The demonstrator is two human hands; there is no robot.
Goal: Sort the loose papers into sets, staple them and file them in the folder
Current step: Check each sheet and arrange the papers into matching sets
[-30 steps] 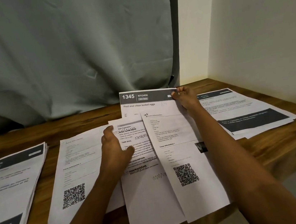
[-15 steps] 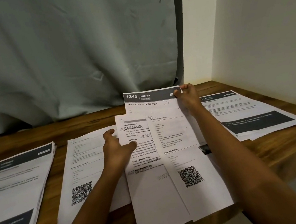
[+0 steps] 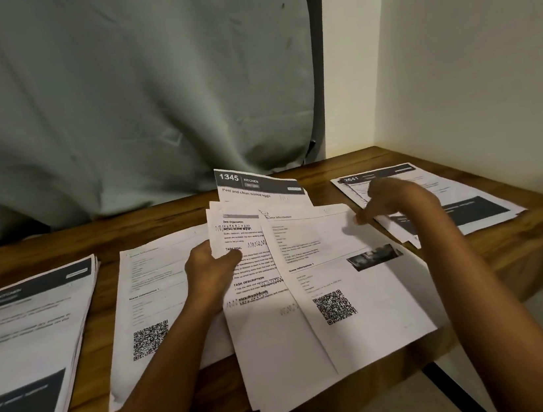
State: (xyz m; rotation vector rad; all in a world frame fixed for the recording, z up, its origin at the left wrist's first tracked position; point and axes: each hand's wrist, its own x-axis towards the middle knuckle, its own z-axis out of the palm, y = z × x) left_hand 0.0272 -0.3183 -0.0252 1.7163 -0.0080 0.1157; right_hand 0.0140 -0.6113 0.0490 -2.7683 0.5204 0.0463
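My left hand (image 3: 211,272) grips the left edge of a fanned bundle of papers lying over the table's front edge. The bundle shows a back sheet headed "1345 Kitchen" (image 3: 254,187), a middle text sheet (image 3: 266,337) and a top sheet with a QR code (image 3: 362,301). My right hand (image 3: 395,198) is blurred, its curled fingertips pinching the top sheet's upper right edge. I see no stapler or folder.
On the wooden table (image 3: 61,242), a thick pile with dark headers (image 3: 22,342) lies at the left and a single QR sheet (image 3: 150,291) beside it. A thinner pile (image 3: 477,209) lies at the right. A grey curtain (image 3: 129,103) hangs behind, and a wall (image 3: 468,59) closes off the right.
My right hand let go of the "1345" sheet's top corner and dropped right to the top sheet's edge. The "1345" sheet now curls free. My left hand keeps its grip.
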